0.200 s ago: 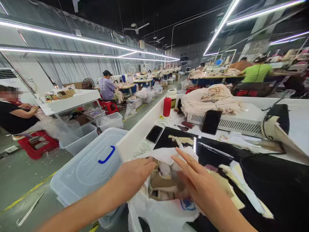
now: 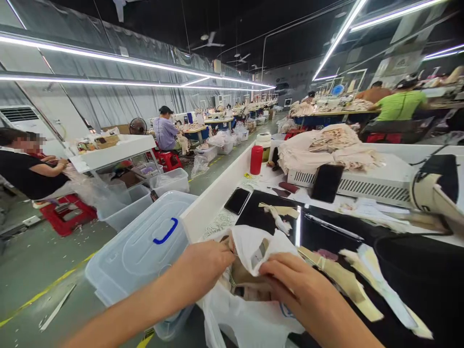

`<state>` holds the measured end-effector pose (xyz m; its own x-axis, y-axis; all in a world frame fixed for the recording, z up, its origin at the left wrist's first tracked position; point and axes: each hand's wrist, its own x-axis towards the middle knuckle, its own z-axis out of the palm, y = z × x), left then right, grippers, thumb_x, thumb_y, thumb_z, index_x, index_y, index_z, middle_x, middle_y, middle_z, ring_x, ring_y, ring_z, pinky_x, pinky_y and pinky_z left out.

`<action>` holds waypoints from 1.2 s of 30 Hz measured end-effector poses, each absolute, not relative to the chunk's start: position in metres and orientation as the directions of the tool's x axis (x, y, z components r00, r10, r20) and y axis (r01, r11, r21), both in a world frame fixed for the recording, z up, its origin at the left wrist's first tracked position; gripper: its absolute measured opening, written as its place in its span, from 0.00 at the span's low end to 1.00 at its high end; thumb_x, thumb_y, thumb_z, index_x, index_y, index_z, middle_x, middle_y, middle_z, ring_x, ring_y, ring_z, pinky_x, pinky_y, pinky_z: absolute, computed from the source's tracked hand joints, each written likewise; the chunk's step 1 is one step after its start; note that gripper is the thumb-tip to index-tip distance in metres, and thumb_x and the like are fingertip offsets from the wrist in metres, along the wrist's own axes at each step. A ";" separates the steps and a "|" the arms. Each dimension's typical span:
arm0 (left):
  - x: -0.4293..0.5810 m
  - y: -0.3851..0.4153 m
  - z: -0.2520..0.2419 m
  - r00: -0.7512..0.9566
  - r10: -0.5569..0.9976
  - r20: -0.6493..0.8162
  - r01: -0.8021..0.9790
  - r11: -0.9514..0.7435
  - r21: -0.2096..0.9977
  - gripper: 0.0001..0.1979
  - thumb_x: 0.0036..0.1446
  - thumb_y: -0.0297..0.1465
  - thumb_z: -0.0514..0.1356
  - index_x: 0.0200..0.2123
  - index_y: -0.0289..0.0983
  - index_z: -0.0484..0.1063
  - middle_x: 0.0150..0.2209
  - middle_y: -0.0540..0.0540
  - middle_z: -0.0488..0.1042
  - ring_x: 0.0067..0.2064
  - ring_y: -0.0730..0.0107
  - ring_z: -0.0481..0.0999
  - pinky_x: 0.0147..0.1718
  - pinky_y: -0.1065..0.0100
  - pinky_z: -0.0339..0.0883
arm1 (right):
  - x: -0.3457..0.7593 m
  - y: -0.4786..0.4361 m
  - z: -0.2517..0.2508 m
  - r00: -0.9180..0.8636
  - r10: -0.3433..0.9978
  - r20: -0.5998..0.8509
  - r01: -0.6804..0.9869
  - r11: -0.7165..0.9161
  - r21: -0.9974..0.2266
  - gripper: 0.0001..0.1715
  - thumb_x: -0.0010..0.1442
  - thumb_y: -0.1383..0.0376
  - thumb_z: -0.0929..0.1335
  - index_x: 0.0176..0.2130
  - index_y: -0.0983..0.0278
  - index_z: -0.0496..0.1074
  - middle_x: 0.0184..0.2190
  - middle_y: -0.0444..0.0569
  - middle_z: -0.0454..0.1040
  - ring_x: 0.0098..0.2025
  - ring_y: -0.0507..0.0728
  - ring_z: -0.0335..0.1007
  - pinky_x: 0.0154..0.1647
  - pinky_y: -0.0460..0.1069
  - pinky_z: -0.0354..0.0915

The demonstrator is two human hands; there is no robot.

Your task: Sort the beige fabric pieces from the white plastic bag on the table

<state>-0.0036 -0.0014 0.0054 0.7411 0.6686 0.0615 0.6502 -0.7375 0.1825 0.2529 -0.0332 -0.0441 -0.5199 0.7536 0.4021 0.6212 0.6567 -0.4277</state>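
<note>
A white plastic bag (image 2: 250,314) stands with its mouth open at the near edge of the black work surface. Folded beige and brown fabric pieces (image 2: 250,276) fill it. At the bag's left rim, my left hand (image 2: 210,261) has its fingers curled and pressed together, with the fingertips partly hidden by the rim. My right hand (image 2: 290,278) pinches the plastic on the right side, where a flap droops over the opening. Blue print on the bag is mostly covered by this hand.
Left of the bag is a lidded clear bin (image 2: 134,246) with a blue handle. Cream strips (image 2: 344,280) lie on the right. Phones (image 2: 237,200), a red canister (image 2: 256,159) and stacked pale fabric (image 2: 326,150) stand farther back. A co-worker (image 2: 32,169) sits at far left.
My right hand has gone from spread fingers to a pinch on the bag's rim, drawing a flap over the opening. My left fingers have curled in. The view has shifted slightly.
</note>
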 end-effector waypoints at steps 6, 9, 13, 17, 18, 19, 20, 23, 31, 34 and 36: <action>-0.007 -0.018 0.012 0.813 0.572 -0.110 0.576 -0.817 0.009 0.09 0.66 0.22 0.57 0.34 0.37 0.74 0.33 0.48 0.77 0.37 0.62 0.79 0.38 0.65 0.69 | 0.218 -0.029 -0.057 -0.622 0.702 0.347 0.496 0.696 -0.518 0.26 0.62 0.77 0.61 0.52 0.62 0.78 0.55 0.56 0.79 0.55 0.62 0.77 0.54 0.54 0.73; -0.013 -0.022 0.011 0.832 0.551 -0.071 0.554 -0.832 0.033 0.09 0.64 0.20 0.59 0.36 0.38 0.75 0.35 0.49 0.77 0.39 0.63 0.78 0.37 0.65 0.69 | 0.202 -0.017 -0.058 -0.628 0.727 0.278 0.570 0.673 -0.472 0.31 0.58 0.79 0.63 0.56 0.63 0.76 0.58 0.59 0.76 0.58 0.66 0.75 0.58 0.59 0.71; -0.021 -0.026 0.010 0.832 0.552 -0.048 0.554 -0.826 0.106 0.11 0.62 0.20 0.62 0.41 0.42 0.77 0.40 0.50 0.77 0.43 0.63 0.77 0.41 0.65 0.68 | 0.180 -0.005 -0.058 -0.644 0.724 0.248 0.524 0.654 -0.546 0.26 0.56 0.77 0.68 0.51 0.60 0.78 0.58 0.55 0.76 0.59 0.65 0.72 0.62 0.60 0.66; -0.025 -0.030 0.015 0.822 0.565 -0.065 0.568 -0.811 0.142 0.12 0.62 0.19 0.61 0.42 0.41 0.74 0.41 0.51 0.77 0.44 0.63 0.77 0.45 0.66 0.68 | 0.173 0.001 -0.062 -0.633 0.743 0.218 0.508 0.611 -0.607 0.19 0.54 0.78 0.67 0.41 0.60 0.79 0.47 0.51 0.81 0.52 0.62 0.75 0.56 0.55 0.67; -0.026 -0.031 0.017 0.815 0.576 -0.068 0.579 -0.804 0.132 0.11 0.63 0.19 0.60 0.43 0.40 0.73 0.41 0.50 0.77 0.44 0.63 0.77 0.45 0.65 0.68 | 0.176 0.002 -0.062 -0.621 0.755 0.210 0.514 0.595 -0.618 0.21 0.54 0.79 0.66 0.42 0.61 0.79 0.45 0.51 0.81 0.50 0.61 0.76 0.54 0.54 0.68; -0.026 -0.032 0.019 0.803 0.591 -0.071 0.595 -0.794 0.123 0.11 0.63 0.19 0.59 0.44 0.40 0.72 0.41 0.50 0.76 0.44 0.62 0.77 0.46 0.65 0.68 | 0.180 0.003 -0.061 -0.605 0.770 0.202 0.524 0.576 -0.627 0.23 0.53 0.79 0.65 0.44 0.61 0.78 0.44 0.51 0.81 0.48 0.61 0.76 0.52 0.53 0.68; -0.025 -0.033 0.021 0.784 0.615 -0.079 0.620 -0.776 0.116 0.11 0.64 0.19 0.58 0.45 0.39 0.70 0.42 0.49 0.76 0.44 0.61 0.77 0.45 0.64 0.68 | 0.185 0.003 -0.060 -0.581 0.790 0.193 0.533 0.550 -0.643 0.26 0.54 0.79 0.64 0.48 0.61 0.77 0.45 0.51 0.81 0.48 0.60 0.76 0.51 0.53 0.68; -0.023 -0.034 0.026 0.710 0.696 -0.110 0.704 -0.700 0.115 0.11 0.67 0.22 0.55 0.50 0.39 0.68 0.41 0.48 0.75 0.43 0.59 0.77 0.40 0.64 0.68 | 0.200 0.004 -0.054 -0.448 0.883 0.138 0.538 0.390 -0.747 0.24 0.60 0.72 0.65 0.54 0.58 0.75 0.48 0.50 0.81 0.48 0.61 0.76 0.50 0.52 0.66; -0.016 -0.031 0.033 0.799 0.601 -0.028 0.600 -0.793 0.105 0.09 0.69 0.22 0.51 0.37 0.38 0.68 0.38 0.49 0.75 0.43 0.65 0.76 0.52 0.64 0.67 | 0.212 0.010 -0.042 -0.215 0.974 -0.078 0.406 0.017 -0.914 0.27 0.59 0.42 0.67 0.26 0.60 0.65 0.23 0.40 0.60 0.27 0.53 0.55 0.28 0.48 0.51; -0.017 -0.029 0.028 0.825 0.565 0.016 0.562 -0.823 0.088 0.10 0.68 0.22 0.53 0.35 0.38 0.69 0.35 0.50 0.75 0.40 0.66 0.77 0.57 0.63 0.65 | 0.213 0.011 -0.044 -0.270 0.953 -0.140 0.315 -0.050 -0.948 0.30 0.59 0.37 0.65 0.31 0.60 0.69 0.24 0.39 0.61 0.25 0.51 0.52 0.25 0.47 0.49; -0.018 -0.028 0.024 0.829 0.558 0.022 0.556 -0.828 0.072 0.10 0.68 0.22 0.53 0.34 0.38 0.69 0.33 0.50 0.75 0.38 0.67 0.77 0.58 0.63 0.65 | 0.213 0.009 -0.046 -0.273 0.946 -0.173 0.265 -0.099 -0.959 0.31 0.58 0.36 0.65 0.32 0.60 0.70 0.23 0.39 0.61 0.24 0.51 0.50 0.24 0.46 0.48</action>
